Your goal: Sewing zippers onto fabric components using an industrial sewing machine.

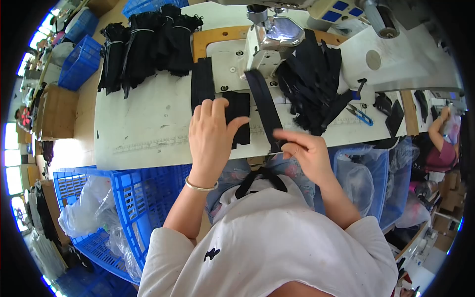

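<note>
From beneath the sewing machine head (271,42) a long black zipper strip (263,106) runs toward me to the table's near edge. At its near end is my right hand (309,156), index finger and thumb closed about the strip's edge; the index fingertip is slightly blurred. My left hand (210,131) is open, thumb spread away from the fingers, over folded black strips (240,111). Its palm and fingertips hide part of them. Behind it, more flat black strips (202,79) lie beside the machine plate. A loose heap of black strips (314,79) sits right of the machine head.
Tied black bundles (141,49) stand at the table's far left. Blue thread snips (362,116) lie on the right. Blue crates (118,208) with clear plastic bags stand below left, and a blue bin (363,180) below right. Another person (440,148) sits at far right.
</note>
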A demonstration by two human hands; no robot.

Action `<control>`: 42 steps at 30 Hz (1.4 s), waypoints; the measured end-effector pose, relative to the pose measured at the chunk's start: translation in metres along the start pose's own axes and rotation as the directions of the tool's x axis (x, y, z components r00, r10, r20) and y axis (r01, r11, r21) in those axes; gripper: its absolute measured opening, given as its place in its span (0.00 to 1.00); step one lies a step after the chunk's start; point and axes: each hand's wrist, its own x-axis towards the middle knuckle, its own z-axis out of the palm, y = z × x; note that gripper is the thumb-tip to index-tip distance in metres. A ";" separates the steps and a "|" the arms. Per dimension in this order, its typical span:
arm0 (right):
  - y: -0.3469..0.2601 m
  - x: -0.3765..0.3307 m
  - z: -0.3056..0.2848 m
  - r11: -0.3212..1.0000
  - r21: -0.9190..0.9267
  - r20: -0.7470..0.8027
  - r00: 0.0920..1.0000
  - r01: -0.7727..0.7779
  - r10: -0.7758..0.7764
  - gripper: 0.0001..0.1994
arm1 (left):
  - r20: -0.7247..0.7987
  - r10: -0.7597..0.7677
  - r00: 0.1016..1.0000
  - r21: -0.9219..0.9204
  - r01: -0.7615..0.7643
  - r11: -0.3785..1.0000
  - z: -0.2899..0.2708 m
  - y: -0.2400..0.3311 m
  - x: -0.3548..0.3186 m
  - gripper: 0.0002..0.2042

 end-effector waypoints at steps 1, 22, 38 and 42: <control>0.003 0.003 -0.001 0.996 0.083 -0.023 0.999 -0.023 0.025 0.10 | -0.005 -0.002 1.000 0.003 0.002 1.000 0.002 -0.001 -0.002 0.11; -0.044 0.036 0.001 0.971 0.219 0.110 0.987 0.094 -0.121 0.06 | 0.405 -0.462 0.789 -0.580 0.612 0.538 -0.007 0.003 -0.005 0.06; -0.019 0.049 0.019 0.993 0.091 0.202 0.978 -0.075 0.055 0.05 | 0.514 -0.383 0.768 -0.818 0.573 0.050 0.004 0.001 -0.008 0.11; -0.015 0.047 0.014 0.993 0.094 0.200 0.978 -0.071 0.051 0.05 | 0.459 -0.383 0.802 -0.801 0.560 0.213 -0.002 0.012 -0.005 0.11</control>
